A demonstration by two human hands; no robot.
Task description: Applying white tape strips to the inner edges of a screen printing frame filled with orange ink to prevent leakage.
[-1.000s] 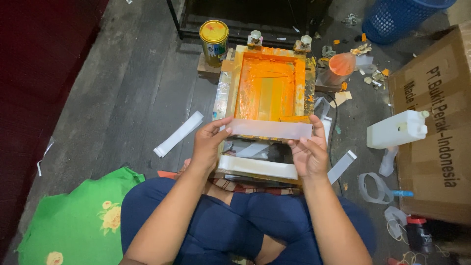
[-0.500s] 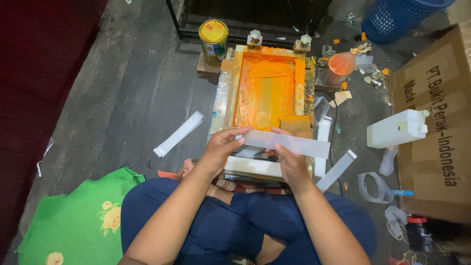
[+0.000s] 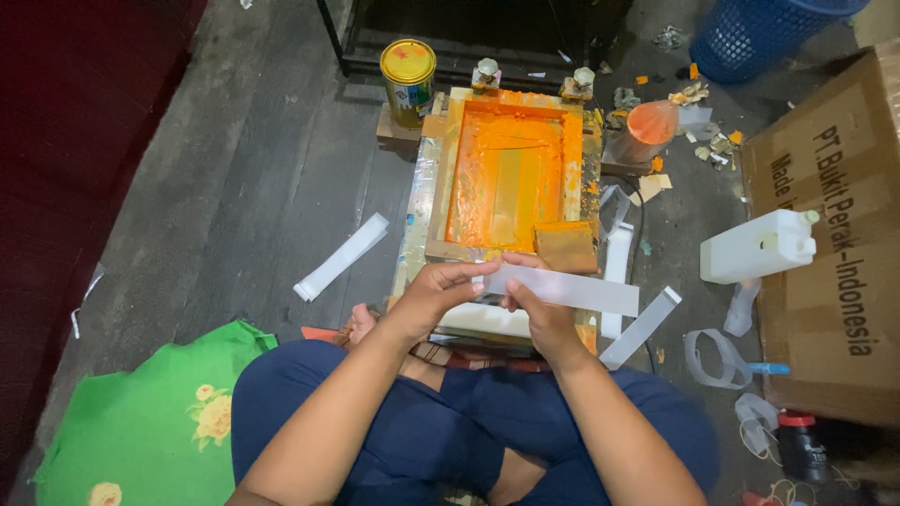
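Note:
I sit cross-legged on the floor in front of a wooden screen-printing frame [image 3: 438, 178] whose mesh is covered in orange ink. Both hands hold a long white strip [image 3: 581, 290] just below the frame. My left hand [image 3: 436, 290] pinches its left end, and my right hand [image 3: 534, 309] grips it near the middle from below. The strip's right end sticks out free to the right. A small ink-stained squeegee block [image 3: 565, 246] lies on the frame's lower right corner.
A yellow-lidded tin [image 3: 408, 80] stands behind the frame. An orange cup [image 3: 645, 131], a white jerrycan [image 3: 759, 245], a cardboard box [image 3: 834, 234] and a blue basket [image 3: 759, 33] are to the right. Loose white strips [image 3: 342, 256] lie around; a green cloth [image 3: 141, 422] lies at the left.
The strip came down from over the frame's lower edge toward my lap. My right hand slid from its right end to its middle, and the hands drew close together.

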